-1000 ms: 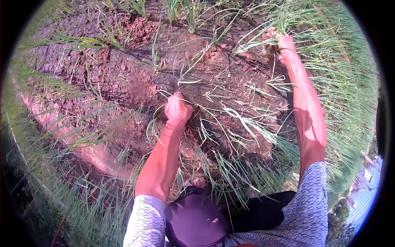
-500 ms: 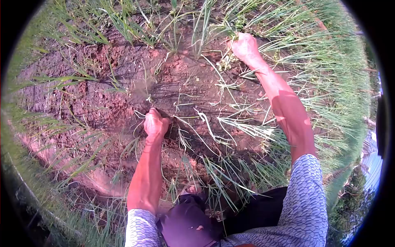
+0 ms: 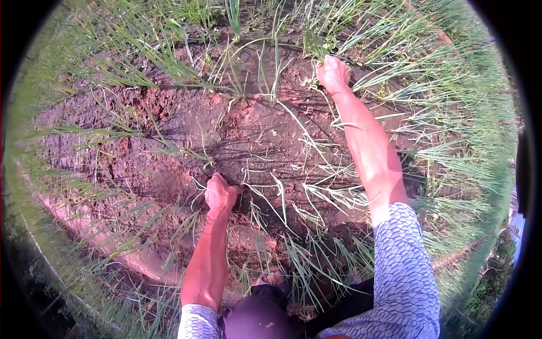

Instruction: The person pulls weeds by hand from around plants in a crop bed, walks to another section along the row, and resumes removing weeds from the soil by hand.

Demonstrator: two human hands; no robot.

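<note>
My left hand (image 3: 221, 192) is closed low over the soil (image 3: 169, 181) near the middle, with thin green stems showing on both sides of it; what its fingers hold is hidden. Farther forward and to the right, my right hand (image 3: 333, 73) is a fist at a tuft of small green leafy plants (image 3: 320, 45), which emerges at its fingers. Between the two arms, uprooted-looking green stalks (image 3: 333, 195) lie flat on the soil. A dark clump of soil or a hole lies in shadow beside my left hand.
Upright green plants (image 3: 234, 20) stand at the top of the view. Dense long leaves (image 3: 451, 85) fill the right side. More stalks (image 3: 305, 257) lie near my feet. A foot (image 3: 271, 277) shows by my dark purple cap or clothing (image 3: 262, 316).
The view has shifted forward and sideways. My right hand has moved inward from the right-hand leaves to the leafy tuft. My left hand remains closed at the soil.
</note>
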